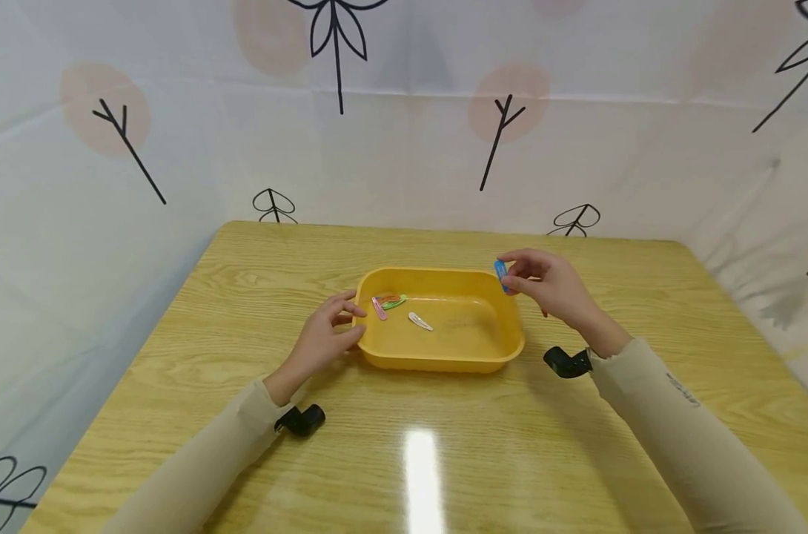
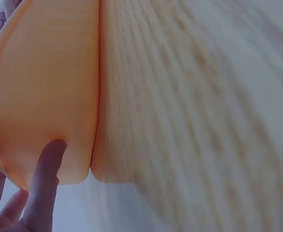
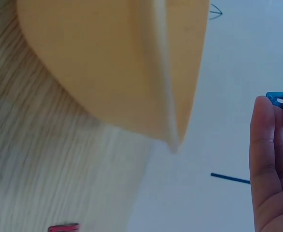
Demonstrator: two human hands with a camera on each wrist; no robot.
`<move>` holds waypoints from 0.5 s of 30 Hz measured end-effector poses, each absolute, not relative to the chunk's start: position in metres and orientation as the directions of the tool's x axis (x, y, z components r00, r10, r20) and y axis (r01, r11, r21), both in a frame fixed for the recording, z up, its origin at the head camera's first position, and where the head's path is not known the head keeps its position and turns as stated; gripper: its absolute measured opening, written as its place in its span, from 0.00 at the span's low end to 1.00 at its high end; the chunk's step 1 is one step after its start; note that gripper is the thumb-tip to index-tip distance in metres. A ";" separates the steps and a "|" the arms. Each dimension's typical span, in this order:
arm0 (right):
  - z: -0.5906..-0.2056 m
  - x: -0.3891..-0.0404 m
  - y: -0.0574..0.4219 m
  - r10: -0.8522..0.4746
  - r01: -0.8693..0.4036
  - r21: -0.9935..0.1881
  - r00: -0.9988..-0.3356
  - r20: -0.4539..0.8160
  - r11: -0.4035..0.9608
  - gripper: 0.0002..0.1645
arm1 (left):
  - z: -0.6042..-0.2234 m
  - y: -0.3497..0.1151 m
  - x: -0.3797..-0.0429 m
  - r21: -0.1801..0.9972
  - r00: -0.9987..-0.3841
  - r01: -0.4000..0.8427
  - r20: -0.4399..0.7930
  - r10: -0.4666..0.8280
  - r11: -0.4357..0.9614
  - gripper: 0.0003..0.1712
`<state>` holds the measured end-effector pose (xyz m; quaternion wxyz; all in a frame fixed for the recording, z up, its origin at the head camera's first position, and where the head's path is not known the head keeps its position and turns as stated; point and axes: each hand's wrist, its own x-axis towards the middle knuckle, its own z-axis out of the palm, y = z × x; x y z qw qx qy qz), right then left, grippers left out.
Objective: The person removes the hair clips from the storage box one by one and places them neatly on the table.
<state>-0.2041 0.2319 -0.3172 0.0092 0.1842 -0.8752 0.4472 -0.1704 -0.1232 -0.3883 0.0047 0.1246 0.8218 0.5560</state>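
Observation:
A yellow plastic tray [image 1: 444, 365] sits on the wooden table. My left hand [image 1: 327, 326] holds its left end, with the thumb [image 2: 47, 164] against the outer front wall and the fingers about the end. Above the tray's right rim, my right hand [image 1: 554, 289] pinches a blue hair clip [image 1: 501, 274] between thumb and fingertips. Inside the tray, a pink hair clip [image 1: 379, 309], a green hair clip [image 1: 395, 302] and an orange one lie close together at the left. A white hair clip [image 1: 420, 321] lies apart from them, nearer the middle.
On the table right of the tray lies a red hair clip [image 3: 63, 227], mostly hidden under my right hand in the head view. A white patterned cloth [image 1: 404, 163] hangs behind the table [image 1: 350, 460]. Each wrist carries a black camera.

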 end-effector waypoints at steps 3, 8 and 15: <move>-0.321 -0.205 0.238 -0.306 -0.337 -0.782 -0.932 0.197 0.525 0.21 | -0.385 -0.122 -0.169 0.911 -0.970 0.196 0.126 0.208 0.362 0.10; -0.331 -0.207 0.249 -0.274 -0.334 -0.785 -0.937 0.217 0.521 0.21 | -0.380 -0.120 -0.167 0.909 -0.969 0.198 0.126 0.211 0.367 0.10; -0.339 -0.202 0.266 -0.226 -0.306 -0.812 -0.949 0.219 0.497 0.22 | -0.387 -0.123 -0.171 0.908 -0.969 0.205 0.135 0.206 0.365 0.08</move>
